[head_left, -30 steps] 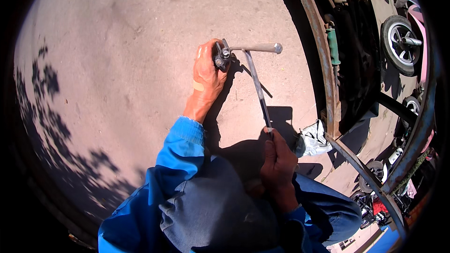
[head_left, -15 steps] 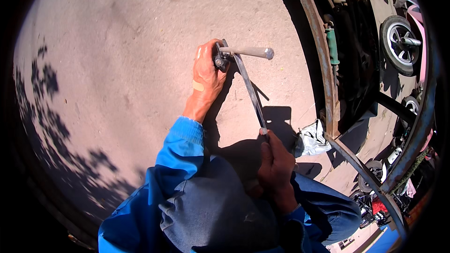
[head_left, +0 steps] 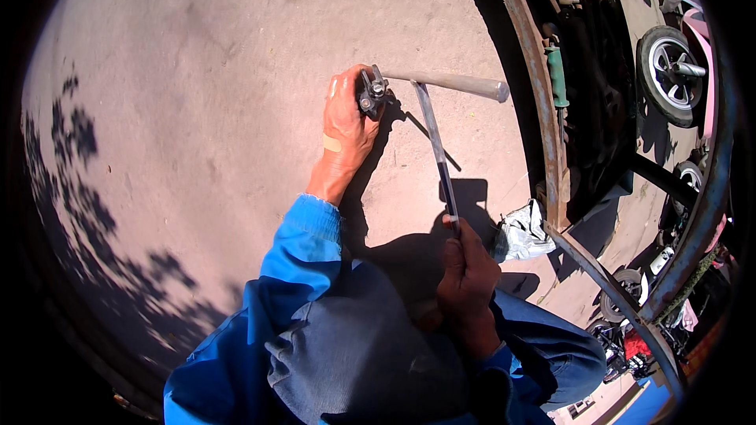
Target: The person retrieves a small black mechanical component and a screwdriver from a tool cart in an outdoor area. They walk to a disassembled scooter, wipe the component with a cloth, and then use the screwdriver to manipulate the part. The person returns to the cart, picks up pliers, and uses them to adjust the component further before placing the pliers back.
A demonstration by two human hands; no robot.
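My left hand [head_left: 345,118], with a tan adhesive strip near its wrist, is wrapped round a small black metal part [head_left: 372,93]. The part has a forked end and a bolt-like piece on it; its lower portion is hidden by my fingers. My right hand [head_left: 468,275] is closed round the lower end of a hammer [head_left: 433,132]. Its thin metal handle rises from my fist to a long grey head lying sideways. The pointed end of that head is close to the black part, and its blunt round face is toward the right.
A rusty metal frame [head_left: 529,39] curves down the right side, with a green-handled tool [head_left: 557,77] beside it. A white bag [head_left: 522,234] lies on the concrete ground [head_left: 236,110]. Beyond are a spoked wheel [head_left: 669,75] and several vehicle parts. Tree shadow falls at left.
The hammer head has shifted right, from over the black part to beside it. My right hand has moved slightly; the left stays in place with the part.
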